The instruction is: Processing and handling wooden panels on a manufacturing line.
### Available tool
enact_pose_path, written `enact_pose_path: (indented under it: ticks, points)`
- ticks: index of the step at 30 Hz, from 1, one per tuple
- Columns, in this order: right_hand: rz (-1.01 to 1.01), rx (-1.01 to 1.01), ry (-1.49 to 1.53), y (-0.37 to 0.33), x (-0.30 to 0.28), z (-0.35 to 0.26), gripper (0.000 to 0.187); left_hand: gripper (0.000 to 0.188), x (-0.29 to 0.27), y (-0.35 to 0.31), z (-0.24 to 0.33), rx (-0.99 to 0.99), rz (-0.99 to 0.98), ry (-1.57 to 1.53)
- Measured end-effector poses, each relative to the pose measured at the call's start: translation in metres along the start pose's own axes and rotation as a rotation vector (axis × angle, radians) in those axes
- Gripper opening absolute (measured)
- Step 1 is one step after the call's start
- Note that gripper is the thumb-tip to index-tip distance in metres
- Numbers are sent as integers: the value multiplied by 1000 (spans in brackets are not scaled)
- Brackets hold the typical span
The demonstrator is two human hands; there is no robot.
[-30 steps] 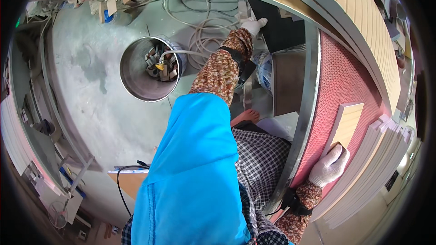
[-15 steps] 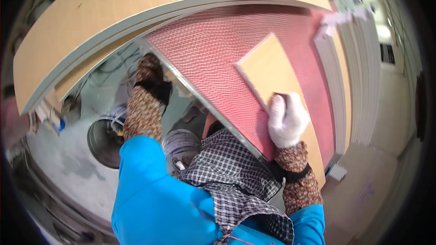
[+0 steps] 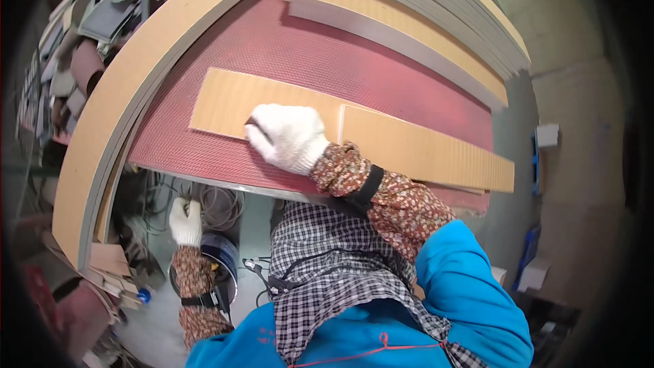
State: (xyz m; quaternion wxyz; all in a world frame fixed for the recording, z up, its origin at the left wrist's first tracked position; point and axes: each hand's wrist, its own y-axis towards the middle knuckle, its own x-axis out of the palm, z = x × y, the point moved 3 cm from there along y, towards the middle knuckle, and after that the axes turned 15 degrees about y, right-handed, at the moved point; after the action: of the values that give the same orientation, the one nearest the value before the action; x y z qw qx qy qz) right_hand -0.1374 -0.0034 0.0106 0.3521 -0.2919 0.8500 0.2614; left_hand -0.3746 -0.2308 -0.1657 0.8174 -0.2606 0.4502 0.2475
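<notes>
- The landmark is the workbench with a red, mesh-textured top (image 3: 381, 71), which stands in front of the person.
- On the bench's near half lies a flat, rectangular, light wood-coloured board (image 3: 228, 99), its length running along the bench.
- A second long wood-coloured board with fine cross stripes (image 3: 426, 146) overlaps the first one's right end and reaches past the bench's right edge.
- The right hand (image 3: 286, 136), in a white knitted glove, rests at the first board's near edge, fingers curled; whether they pinch the board or only press on it, I cannot tell.
- The left hand (image 3: 185, 223), gloved alike, is beyond the bench's near edge, toward its left end, with fingers bent inward; whether they grasp anything, I cannot tell.
- Near that hand, below the bench, are a round blue-and-white bucket (image 3: 219, 251) and pale coiled hose (image 3: 228, 217).
- A tall stack of long wood-faced panels (image 3: 129, 88) stands along the bench's left end.
- More stacked wood-faced boards (image 3: 402, 27) lie along its far side.
</notes>
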Motion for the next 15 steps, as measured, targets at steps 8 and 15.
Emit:
enact_pose_path:
  ticks: [8,15]
  points:
    - [270,128,322,-133,-81,-8,17,25,-79,-45,159,482,163,-249]
    - [621,536,216,-280,-144,39,16,72,-43,-83,338,1223,70,100]
